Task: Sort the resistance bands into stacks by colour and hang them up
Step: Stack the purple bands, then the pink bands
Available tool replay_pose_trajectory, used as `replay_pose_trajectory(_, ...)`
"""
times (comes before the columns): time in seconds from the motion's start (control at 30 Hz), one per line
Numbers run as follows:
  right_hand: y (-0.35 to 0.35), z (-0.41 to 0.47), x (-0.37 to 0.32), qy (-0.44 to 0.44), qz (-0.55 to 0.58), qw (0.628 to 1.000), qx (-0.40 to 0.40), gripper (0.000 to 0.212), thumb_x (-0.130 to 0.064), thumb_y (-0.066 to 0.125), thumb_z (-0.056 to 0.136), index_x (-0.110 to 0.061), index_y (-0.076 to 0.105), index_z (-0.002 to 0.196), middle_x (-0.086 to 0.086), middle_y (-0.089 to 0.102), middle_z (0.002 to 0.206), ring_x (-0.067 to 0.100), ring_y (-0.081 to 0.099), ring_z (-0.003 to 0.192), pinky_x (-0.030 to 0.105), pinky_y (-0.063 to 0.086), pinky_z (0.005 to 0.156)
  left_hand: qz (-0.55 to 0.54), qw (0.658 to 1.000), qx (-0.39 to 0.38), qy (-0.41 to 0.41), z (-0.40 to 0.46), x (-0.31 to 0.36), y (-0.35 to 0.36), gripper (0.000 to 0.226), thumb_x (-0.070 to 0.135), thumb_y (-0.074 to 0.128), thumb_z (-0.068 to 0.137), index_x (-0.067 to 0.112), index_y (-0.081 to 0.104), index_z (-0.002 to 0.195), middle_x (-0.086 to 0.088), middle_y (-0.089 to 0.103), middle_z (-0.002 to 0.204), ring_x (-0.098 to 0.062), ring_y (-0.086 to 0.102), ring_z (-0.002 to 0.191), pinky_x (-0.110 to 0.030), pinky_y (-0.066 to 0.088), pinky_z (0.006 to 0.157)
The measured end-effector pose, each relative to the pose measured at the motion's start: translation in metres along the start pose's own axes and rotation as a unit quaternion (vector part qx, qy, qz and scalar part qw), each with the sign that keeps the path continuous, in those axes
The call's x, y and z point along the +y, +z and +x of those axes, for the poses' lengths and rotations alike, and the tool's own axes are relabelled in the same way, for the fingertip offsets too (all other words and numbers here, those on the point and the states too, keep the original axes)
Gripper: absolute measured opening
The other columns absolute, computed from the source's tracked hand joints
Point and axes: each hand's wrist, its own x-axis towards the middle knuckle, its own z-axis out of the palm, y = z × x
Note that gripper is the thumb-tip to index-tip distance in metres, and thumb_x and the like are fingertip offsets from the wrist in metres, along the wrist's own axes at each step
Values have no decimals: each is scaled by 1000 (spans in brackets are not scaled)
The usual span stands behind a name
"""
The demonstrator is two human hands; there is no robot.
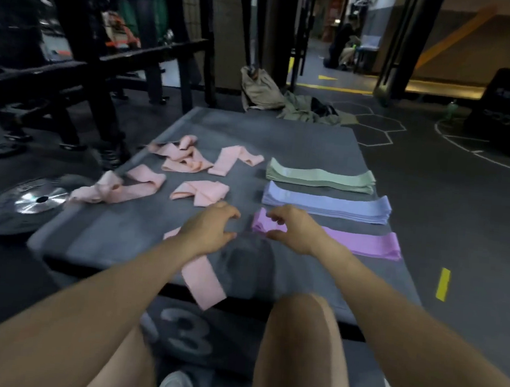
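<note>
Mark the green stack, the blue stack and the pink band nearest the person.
green stack (320,178), head view, middle of its top band.
blue stack (327,203), head view, centre of its top face.
nearest pink band (201,279), head view, flat middle, beside the left forearm.

head cam | looks forward-down | close over mat (138,238) | single view

On the right side lie three neat flat stacks, one behind the other: the green stack (321,178) farthest, the blue stack (327,203) in the middle, the purple stack (363,243) nearest. On the left, loose pink bands (186,156) lie scattered and twisted. One pink band (203,278) hangs over the near edge.
</note>
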Motion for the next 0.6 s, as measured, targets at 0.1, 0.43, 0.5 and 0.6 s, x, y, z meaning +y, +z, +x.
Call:
replay_pose_trajectory(0.1,24,11,-35,-4,16,999,-32,27,-20,67,84,-2,62,103,15,62,105,28,56,97,34,42,85,7,999,8,-53,-26,-36,-10,42,23,65,83,16,54,123,-6,51,128,-25,48,121,-34,40,99)
replay_pose_trajectory(0.43,89,46,-83,15,18,998,-59,39,-20,67,82,-4,54,115,17,52,118,30,53,105,28,39,83,-120,986,-29,-110,-64,-95,-2,57,29,80,71,17,57,122,-4,47,114,-20,51,107,-29,41,98)
replay_pose_trajectory(0.5,96,52,-88,13,38,998,-43,42,-17,68,80,-9,53,119,15,48,119,32,52,108,28,40,87,-130,986,-25,-102,-68,-97,1,49,32,79,71,23,61,116,2,46,107,-17,54,101,-31,44,95)
replay_pose_trajectory(0.6,102,58,-97,10,30,999,-21,26,-8,58,83,-10,64,107,13,52,107,32,57,98,27,41,79,-119,985,41,-120,-70,-99,3,20,32,69,82,22,69,99,5,53,92,-19,58,93,-37,48,83)
